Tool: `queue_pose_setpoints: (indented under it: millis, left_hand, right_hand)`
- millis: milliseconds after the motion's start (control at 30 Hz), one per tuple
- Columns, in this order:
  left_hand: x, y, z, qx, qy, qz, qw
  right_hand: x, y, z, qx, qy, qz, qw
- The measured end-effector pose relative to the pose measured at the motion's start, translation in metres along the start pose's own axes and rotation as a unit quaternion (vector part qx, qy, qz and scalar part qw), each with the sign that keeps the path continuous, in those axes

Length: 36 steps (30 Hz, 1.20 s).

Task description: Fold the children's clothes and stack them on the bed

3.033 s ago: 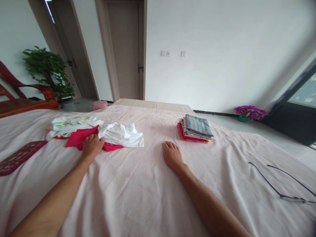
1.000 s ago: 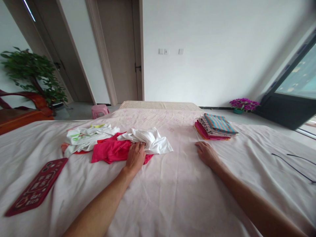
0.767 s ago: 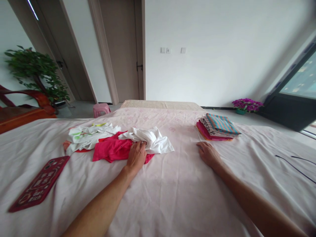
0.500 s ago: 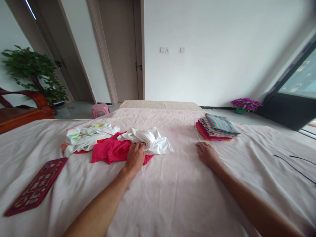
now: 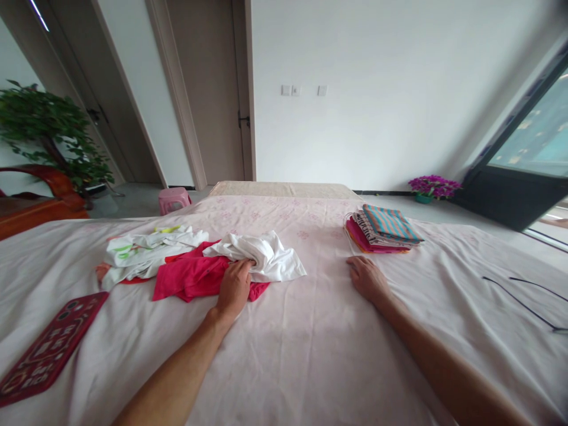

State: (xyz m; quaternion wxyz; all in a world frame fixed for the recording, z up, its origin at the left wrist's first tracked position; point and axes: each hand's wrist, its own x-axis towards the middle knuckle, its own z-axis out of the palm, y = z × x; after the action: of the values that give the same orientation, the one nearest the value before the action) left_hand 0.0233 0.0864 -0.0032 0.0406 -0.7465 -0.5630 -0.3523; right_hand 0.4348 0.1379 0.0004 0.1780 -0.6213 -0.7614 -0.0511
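Note:
My left hand (image 5: 235,289) has its fingers curled onto a crumpled white garment (image 5: 273,260), at the garment's near left edge; the fingertips are partly hidden in the folds. Under it lies a pink-red garment (image 5: 186,277), beside my wrist. Further left is a white garment with green print (image 5: 151,251), bunched up. My right hand (image 5: 368,279) rests on the pale pink sheet (image 5: 310,343), fingers loosely stretched out and holding nothing. Just beyond it sits a stack of folded clothes (image 5: 384,228), topped by a blue and orange striped piece.
A dark red phone-like case with lettering (image 5: 51,349) lies at the left front. Thin dark-armed glasses (image 5: 528,299) lie at the right. Past the sheet stand a pink stool (image 5: 174,201), a wooden chair (image 5: 57,189), a leafy plant (image 5: 48,130) and purple flowers (image 5: 432,186).
The view has turned slightly to the right, so everything sits a little further left. Both hands keep nearly the same places, the left still on the white garment.

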Motion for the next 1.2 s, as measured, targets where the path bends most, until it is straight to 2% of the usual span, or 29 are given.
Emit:
queue_pose_setpoints:
  millis: [167,433,533,633,767,967,1067,1133,1200]
  left_hand:
    - [-0.001,-0.003,0.0,-0.055,0.033,-0.008,0.998]
    - [-0.001,0.0,-0.004,-0.125,0.049,-0.026,0.991]
    - [-0.002,0.007,-0.005,-0.178,0.064,-0.033,0.981]
    - [-0.003,0.022,-0.004,-0.229,0.062,-0.006,0.971]
    - [-0.006,0.055,-0.009,-0.281,-0.003,0.057,0.958]
    - [-0.003,0.096,-0.018,-0.285,-0.172,0.119,0.936]
    - [0.003,0.105,-0.013,-0.249,-0.254,0.135,0.925]
    - [0.005,0.109,-0.008,-0.224,-0.283,0.138,0.922]
    - [0.006,0.11,-0.003,-0.207,-0.294,0.142,0.922]
  right_hand:
    - [-0.001,0.0,-0.001,0.003,0.003,-0.003,1.0]
    - [-0.003,-0.004,-0.005,0.01,0.0,0.009,1.0]
    - [-0.002,-0.003,-0.004,0.011,0.003,0.007,1.0]
    - [-0.002,-0.002,-0.003,0.012,-0.001,0.01,1.0]
    - [-0.003,-0.004,-0.004,0.009,-0.01,0.019,1.0]
    - [-0.004,-0.019,-0.02,-0.031,-0.051,0.043,0.997]
    - [0.004,-0.041,-0.037,-0.019,-0.113,0.058,0.992]
    - [0.012,-0.065,-0.044,0.059,-0.133,0.028,0.989]
    - [0.021,-0.095,-0.041,0.172,-0.135,-0.022,0.975]
